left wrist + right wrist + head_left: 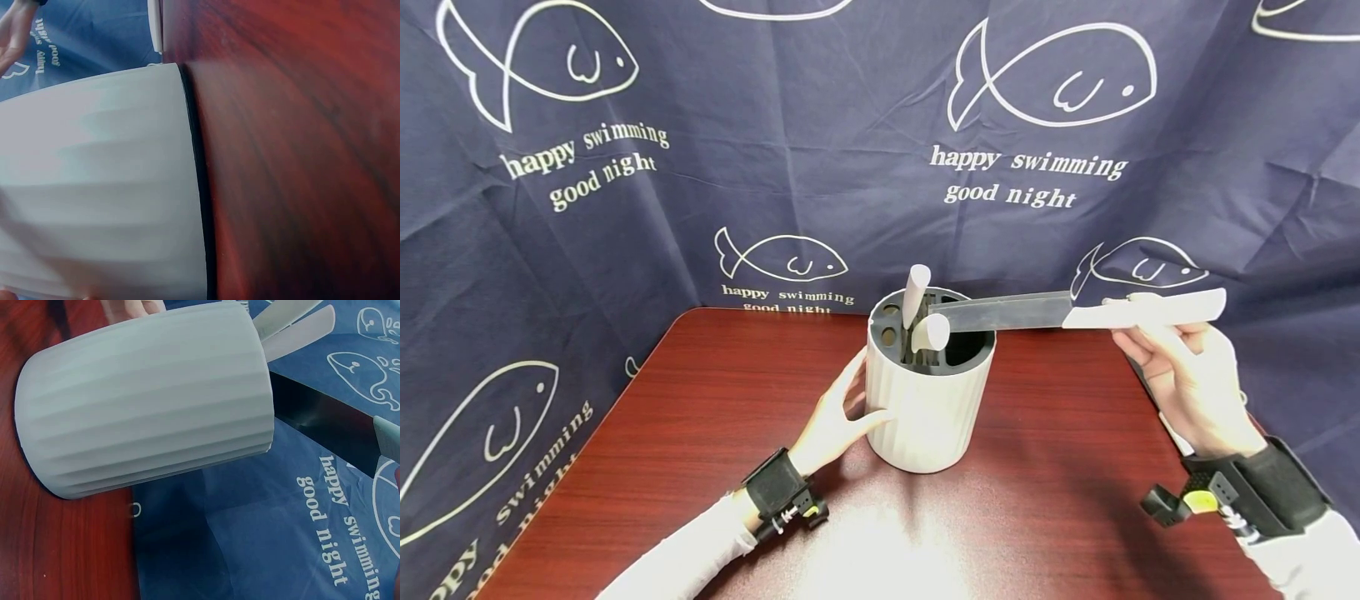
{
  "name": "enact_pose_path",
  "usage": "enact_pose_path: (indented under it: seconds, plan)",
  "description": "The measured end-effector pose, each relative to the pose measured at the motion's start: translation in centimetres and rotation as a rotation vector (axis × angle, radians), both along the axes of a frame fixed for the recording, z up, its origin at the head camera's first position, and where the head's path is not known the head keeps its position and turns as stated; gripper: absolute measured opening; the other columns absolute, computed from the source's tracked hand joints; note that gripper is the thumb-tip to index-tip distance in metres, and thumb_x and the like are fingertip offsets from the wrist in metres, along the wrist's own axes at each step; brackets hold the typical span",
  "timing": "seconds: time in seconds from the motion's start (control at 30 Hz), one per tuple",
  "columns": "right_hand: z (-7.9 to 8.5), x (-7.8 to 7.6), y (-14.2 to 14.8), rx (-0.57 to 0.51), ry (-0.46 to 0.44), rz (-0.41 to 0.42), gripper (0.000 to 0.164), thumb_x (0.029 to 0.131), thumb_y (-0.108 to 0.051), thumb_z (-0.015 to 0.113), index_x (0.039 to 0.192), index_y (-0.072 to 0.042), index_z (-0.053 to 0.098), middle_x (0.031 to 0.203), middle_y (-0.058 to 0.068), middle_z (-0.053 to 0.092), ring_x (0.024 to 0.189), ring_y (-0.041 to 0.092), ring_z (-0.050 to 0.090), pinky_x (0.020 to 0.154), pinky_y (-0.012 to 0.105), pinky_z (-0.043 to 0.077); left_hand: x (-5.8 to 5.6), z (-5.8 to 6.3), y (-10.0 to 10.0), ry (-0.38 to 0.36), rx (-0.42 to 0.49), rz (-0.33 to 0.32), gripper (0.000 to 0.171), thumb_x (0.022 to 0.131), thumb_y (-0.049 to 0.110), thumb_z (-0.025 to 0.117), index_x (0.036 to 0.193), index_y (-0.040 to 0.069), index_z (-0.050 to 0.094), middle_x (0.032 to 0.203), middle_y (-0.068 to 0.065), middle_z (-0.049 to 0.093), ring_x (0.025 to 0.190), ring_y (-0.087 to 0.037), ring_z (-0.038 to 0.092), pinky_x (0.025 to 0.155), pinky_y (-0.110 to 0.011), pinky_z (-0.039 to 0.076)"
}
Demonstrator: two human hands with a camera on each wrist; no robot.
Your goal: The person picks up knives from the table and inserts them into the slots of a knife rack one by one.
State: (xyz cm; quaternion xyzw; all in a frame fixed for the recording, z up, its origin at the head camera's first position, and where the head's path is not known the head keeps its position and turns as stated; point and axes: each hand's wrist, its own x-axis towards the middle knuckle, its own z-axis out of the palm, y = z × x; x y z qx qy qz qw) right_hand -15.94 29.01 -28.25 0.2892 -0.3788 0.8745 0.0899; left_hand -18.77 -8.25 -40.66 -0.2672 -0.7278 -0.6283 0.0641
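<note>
With right hand [1197,379], pinching a knife [1086,317]; with left hand [831,423], widely curved, gripping a knife holder [928,417] (between both hands).

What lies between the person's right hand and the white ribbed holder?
In the head view, a knife lies between them: the right hand holds its white handle, and its blade extends across to the holder.

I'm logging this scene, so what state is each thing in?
White holder: upright on the table
Knife: held, tilted, blade bare
Front white handle: protruding from holder
Rear white handle: protruding from holder
Left grip: holding the holder's side
Right grip: holding the knife
Curtain: hanging, creased
</note>
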Motion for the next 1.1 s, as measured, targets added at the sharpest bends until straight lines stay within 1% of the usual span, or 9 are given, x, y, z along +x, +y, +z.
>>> enact_pose_path:
  seconds: [0.03, 0.17, 0.27, 0.37, 0.53, 0.67, 0.8, 0.97, 1.1]
  plan:
    - [0.1, 0.1, -0.1, 0.026, 0.007, -0.027, 0.038, 0.094, 0.022, 0.034, 0.119, 0.012, 0.061, 0.113, 0.02, 0.068, 0.102, 0.028, 0.068, 0.09, 0.034, 0.057, 0.0, 0.0, 0.0, -0.001, -0.002, 0.0, 0.093, 0.079, -0.001, 0.077, 0.154, 0.015, 0.024, 0.154, -0.012, 0.034, 0.14, -0.027, 0.034, 0.112, -0.043, 0.037]
    - [0.3, 0.1, -0.2, 0.045, 0.027, -0.037, 0.037, 0.094, 0.022, 0.034, 0.119, 0.013, 0.061, 0.11, 0.02, 0.069, 0.099, 0.027, 0.069, 0.09, 0.033, 0.057, 0.0, -0.1, 0.0, 0.001, -0.001, -0.001, 0.093, 0.079, -0.001, 0.077, 0.154, 0.014, 0.024, 0.154, -0.013, 0.034, 0.14, -0.027, 0.034, 0.112, -0.045, 0.037]
    - [0.5, 0.0, -0.3, 0.016, 0.046, 0.015, 0.035, 0.094, 0.023, 0.034, 0.115, 0.016, 0.061, 0.109, 0.023, 0.069, 0.098, 0.029, 0.069, 0.091, 0.036, 0.057, 0.0, 0.0, 0.0, 0.001, 0.001, 0.002, 0.093, 0.079, -0.001, 0.077, 0.154, 0.014, 0.024, 0.154, -0.013, 0.034, 0.14, -0.028, 0.034, 0.111, -0.045, 0.037]
    - [0.7, -0.1, -0.5, 0.041, 0.076, 0.0, 0.033, 0.093, 0.024, 0.035, 0.111, 0.016, 0.062, 0.107, 0.023, 0.069, 0.097, 0.029, 0.069, 0.091, 0.036, 0.057, 0.1, 0.0, 0.0, 0.005, 0.006, -0.002, 0.093, 0.08, -0.001, 0.077, 0.154, 0.013, 0.024, 0.154, -0.014, 0.033, 0.14, -0.031, 0.034, 0.111, -0.046, 0.038]
    - [1.4, -0.1, -0.7, 0.097, 0.117, -0.073, 0.031, 0.091, 0.026, 0.036, 0.111, 0.02, 0.059, 0.103, 0.024, 0.07, 0.094, 0.03, 0.069, 0.089, 0.036, 0.057, 0.1, -0.1, 0.0, 0.01, 0.007, -0.002, 0.091, 0.081, 0.0, 0.076, 0.154, 0.013, 0.024, 0.155, -0.014, 0.032, 0.139, -0.033, 0.035, 0.11, -0.048, 0.039]
    - [2.2, 0.1, -1.0, 0.164, 0.106, -0.138, 0.032, 0.088, 0.029, 0.04, 0.111, 0.019, 0.06, 0.099, 0.023, 0.071, 0.091, 0.028, 0.07, 0.087, 0.032, 0.058, 0.1, 0.0, 0.0, 0.015, -0.001, 0.006, 0.092, 0.08, 0.0, 0.077, 0.154, 0.013, 0.024, 0.154, -0.014, 0.033, 0.14, -0.032, 0.035, 0.11, -0.048, 0.038]
    - [3.4, 0.4, -1.6, 0.282, 0.092, -0.26, 0.032, 0.085, 0.029, 0.045, 0.108, 0.016, 0.064, 0.097, 0.016, 0.073, 0.091, 0.023, 0.068, 0.084, 0.026, 0.057, 0.0, -0.1, 0.0, 0.02, -0.002, 0.007, 0.093, 0.079, -0.001, 0.078, 0.154, 0.014, 0.025, 0.153, -0.014, 0.035, 0.14, -0.03, 0.035, 0.111, -0.045, 0.038]
    - [4.7, 0.5, -2.5, 0.399, 0.116, -0.38, 0.022, 0.086, 0.023, 0.053, 0.103, 0.015, 0.064, 0.099, 0.012, 0.072, 0.09, 0.019, 0.068, 0.085, 0.024, 0.057, 0.0, -0.2, 0.1, 0.032, 0.01, -0.003, 0.091, 0.079, -0.002, 0.077, 0.154, 0.011, 0.025, 0.152, -0.017, 0.036, 0.138, -0.032, 0.036, 0.11, -0.045, 0.039]
    - [5.4, 0.5, -2.8, 0.444, 0.125, -0.41, 0.017, 0.086, 0.019, 0.056, 0.102, 0.016, 0.063, 0.097, 0.011, 0.072, 0.085, 0.018, 0.07, 0.083, 0.023, 0.057, 0.0, -0.2, 0.0, 0.025, 0.006, 0.005, 0.091, 0.079, -0.002, 0.077, 0.154, 0.013, 0.026, 0.151, -0.015, 0.037, 0.138, -0.029, 0.037, 0.11, -0.043, 0.04]
